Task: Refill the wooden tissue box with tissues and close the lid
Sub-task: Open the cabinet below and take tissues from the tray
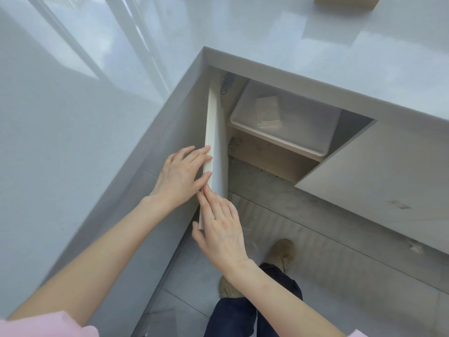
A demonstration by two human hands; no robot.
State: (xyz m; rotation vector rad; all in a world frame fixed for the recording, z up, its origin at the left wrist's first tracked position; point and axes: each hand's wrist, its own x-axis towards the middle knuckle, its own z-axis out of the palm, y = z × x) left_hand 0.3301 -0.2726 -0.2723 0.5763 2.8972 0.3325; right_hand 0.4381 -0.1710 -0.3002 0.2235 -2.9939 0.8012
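The pale wooden tissue box (347, 2) shows only as a corner on the white counter at the top edge. Below the counter, a white cabinet door (217, 142) stands swung out, edge towards me. My left hand (179, 176) lies with straight fingers against the door's front edge. Just below it, my right hand (221, 229) holds the door's lower part, fingers on the inner face and thumb on the outer side. Inside the cabinet sits a translucent plastic bin (274, 136) with a pale tissue pack (267, 113) visible through it.
The glossy white counter (315, 45) forms a corner above the cabinet opening. A second cabinet door (376, 171) is closed to the right. My feet in tan shoes (281, 254) stand on the grey tiled floor.
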